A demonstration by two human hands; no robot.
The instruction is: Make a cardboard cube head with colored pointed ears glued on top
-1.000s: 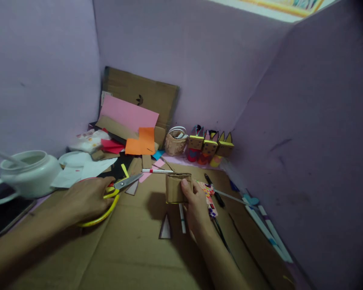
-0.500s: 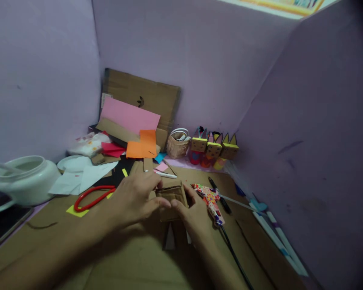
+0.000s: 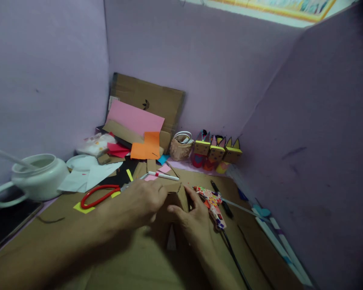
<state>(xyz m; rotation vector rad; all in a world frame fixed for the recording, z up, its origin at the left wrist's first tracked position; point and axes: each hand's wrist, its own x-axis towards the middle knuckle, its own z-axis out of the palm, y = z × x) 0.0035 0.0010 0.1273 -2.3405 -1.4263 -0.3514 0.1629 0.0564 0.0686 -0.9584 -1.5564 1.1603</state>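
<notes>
Between my hands is a small brown cardboard box [image 3: 174, 188], held above the cardboard-covered table. My left hand [image 3: 143, 201] is closed at its left side, fingers curled, hiding much of that side. My right hand [image 3: 193, 213] grips the right side, with the thumb across the near face and the fingers behind. Just right of it lies a glue gun [image 3: 213, 203] with a colourful patterned body, its black cord running toward me. Red-handled scissors [image 3: 99, 196] lie left of my left hand, the blades partly hidden behind it.
A white pot [image 3: 42, 177] stands at the left beside a dark flat device [image 3: 15, 219]. Coloured paper [image 3: 148, 147] and cardboard sheets lean at the back, near a brown basket [image 3: 180, 148] and several cat-eared cardboard figures [image 3: 217, 152]. A marker [image 3: 166, 176] lies behind the box.
The box has tilted, so its open-looking top face no longer shows. My left hand has curled closed at its left side. The view has shifted slightly.
</notes>
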